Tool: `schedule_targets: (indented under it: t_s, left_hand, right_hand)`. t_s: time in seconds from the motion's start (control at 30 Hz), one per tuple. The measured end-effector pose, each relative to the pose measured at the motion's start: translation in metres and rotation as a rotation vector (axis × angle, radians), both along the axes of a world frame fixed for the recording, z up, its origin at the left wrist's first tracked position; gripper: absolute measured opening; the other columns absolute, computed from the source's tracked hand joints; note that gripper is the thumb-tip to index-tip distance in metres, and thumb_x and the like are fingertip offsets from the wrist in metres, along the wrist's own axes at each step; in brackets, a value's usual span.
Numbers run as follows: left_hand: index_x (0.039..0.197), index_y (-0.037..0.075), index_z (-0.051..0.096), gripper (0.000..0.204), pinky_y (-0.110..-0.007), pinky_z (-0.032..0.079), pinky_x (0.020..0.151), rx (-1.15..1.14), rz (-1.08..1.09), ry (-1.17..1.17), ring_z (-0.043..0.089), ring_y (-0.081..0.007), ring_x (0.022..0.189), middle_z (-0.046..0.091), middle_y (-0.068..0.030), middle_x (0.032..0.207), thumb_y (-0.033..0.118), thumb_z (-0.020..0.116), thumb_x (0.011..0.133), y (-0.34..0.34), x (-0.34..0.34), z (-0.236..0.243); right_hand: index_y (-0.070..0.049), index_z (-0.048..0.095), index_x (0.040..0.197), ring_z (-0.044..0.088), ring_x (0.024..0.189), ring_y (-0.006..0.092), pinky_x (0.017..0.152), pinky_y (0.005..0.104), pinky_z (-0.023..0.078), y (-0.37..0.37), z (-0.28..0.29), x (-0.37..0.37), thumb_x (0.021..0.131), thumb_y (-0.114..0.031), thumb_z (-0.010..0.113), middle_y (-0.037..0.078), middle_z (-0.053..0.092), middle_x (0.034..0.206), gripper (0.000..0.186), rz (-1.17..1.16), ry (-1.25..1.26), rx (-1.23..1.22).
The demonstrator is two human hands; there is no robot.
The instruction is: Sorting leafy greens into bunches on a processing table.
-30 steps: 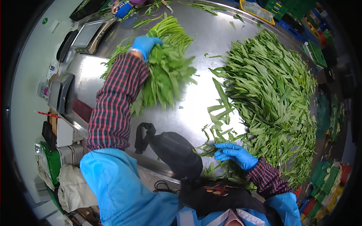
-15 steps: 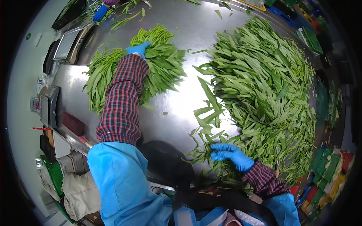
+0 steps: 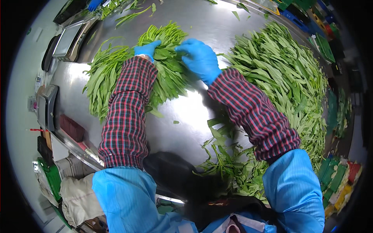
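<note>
My left hand [image 3: 147, 49], in a blue glove, is closed on a bunch of water spinach [image 3: 169, 79] at the left middle of the metal table, with its cut stems toward the far side. Just right of that bunch my gloved right hand [image 3: 201, 62] reaches in, its fingers bent and apart, holding nothing I can see. Another bunch of water spinach [image 3: 100, 77] lies to the left of my left wrist. A large pile of water spinach [image 3: 279, 73] covers the right side, partly behind my right forearm.
Along the left edge stand two scales, one farther [image 3: 70, 40] and one nearer [image 3: 47, 106], with a dark red block [image 3: 72, 127] beside them. Loose leaves [image 3: 223, 155] lie near the front. Another person's blue glove [image 3: 94, 4] shows at the far left. Colored crates [image 3: 332, 174] stand at the right.
My right hand has moved from the loose leaves at the near right, up and left to the bunch. My left hand stays on it. The other person's hand has mostly slipped out of view.
</note>
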State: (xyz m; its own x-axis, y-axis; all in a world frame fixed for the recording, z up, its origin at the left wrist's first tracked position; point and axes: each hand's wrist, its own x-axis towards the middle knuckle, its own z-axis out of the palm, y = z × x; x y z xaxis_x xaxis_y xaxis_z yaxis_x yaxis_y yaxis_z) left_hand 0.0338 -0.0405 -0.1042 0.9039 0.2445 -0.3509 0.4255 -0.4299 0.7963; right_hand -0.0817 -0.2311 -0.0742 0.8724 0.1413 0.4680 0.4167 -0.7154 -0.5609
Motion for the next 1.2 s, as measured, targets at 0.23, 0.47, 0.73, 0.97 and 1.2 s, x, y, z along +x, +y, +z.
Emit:
schedule_targets:
  t_s: [0.23, 0.47, 0.73, 0.97, 1.2]
  left_hand:
    - [0.116, -0.006, 0.061, 0.065, -0.035, 0.051, 0.085, 0.114, -0.335, -0.209, 0.064, -0.0229, 0.1, 0.065, -0.02, 0.112, 0.046, 0.071, 0.077, 0.046, 0.011, -0.049]
    - [0.137, 0.024, 0.045, 0.059, -0.042, 0.043, 0.101, 0.633, -0.7, 0.028, 0.056, -0.0274, 0.118, 0.054, -0.0077, 0.134, 0.014, 0.067, 0.084, 0.045, 0.02, -0.038]
    - [0.137, 0.025, 0.044, 0.067, -0.043, 0.046, 0.099, 0.797, -0.764, 0.052, 0.054, -0.0259, 0.12, 0.053, -0.0055, 0.135, 0.014, 0.073, 0.078, 0.047, 0.039, -0.046]
    - [0.127, 0.006, 0.057, 0.056, -0.033, 0.043, 0.097, 0.452, -0.726, -0.082, 0.056, -0.0242, 0.116, 0.058, -0.0133, 0.129, 0.047, 0.056, 0.089, 0.031, 0.045, -0.044]
    - [0.124, 0.006, 0.059, 0.058, -0.045, 0.05, 0.09, -0.792, -0.078, 0.357, 0.063, -0.0278, 0.103, 0.064, -0.0123, 0.118, 0.053, 0.053, 0.09, 0.014, 0.005, 0.02]
  right_hand:
    - [-0.021, 0.072, 0.095, 0.064, 0.076, 0.0309, 0.071, 0.0421, 0.051, 0.032, -0.004, 0.029, 0.081, -0.022, 0.06, 0.007, 0.068, 0.086, 0.019, 0.127, 0.085, -0.436]
    - [-0.012, 0.072, 0.089, 0.063, 0.078, 0.0307, 0.07, 0.0414, 0.047, 0.042, 0.005, 0.029, 0.079, -0.025, 0.058, 0.012, 0.067, 0.08, 0.021, 0.116, 0.008, -0.527]
    - [0.002, 0.068, 0.094, 0.064, 0.081, 0.0202, 0.075, 0.0332, 0.049, 0.003, 0.028, 0.0, 0.084, -0.018, 0.057, 0.013, 0.069, 0.089, 0.025, 0.168, 0.832, 0.853]
    - [-0.005, 0.058, 0.126, 0.064, 0.077, 0.0142, 0.074, 0.0249, 0.053, -0.043, 0.009, -0.081, 0.083, -0.01, 0.066, 0.007, 0.067, 0.093, 0.044, 0.223, 0.972, 0.62]
    - [-0.001, 0.044, 0.136, 0.049, 0.119, 0.0222, 0.096, 0.033, 0.045, 0.02, -0.019, -0.032, 0.077, -0.008, 0.07, 0.014, 0.052, 0.128, 0.065, 0.093, 0.37, 0.315]
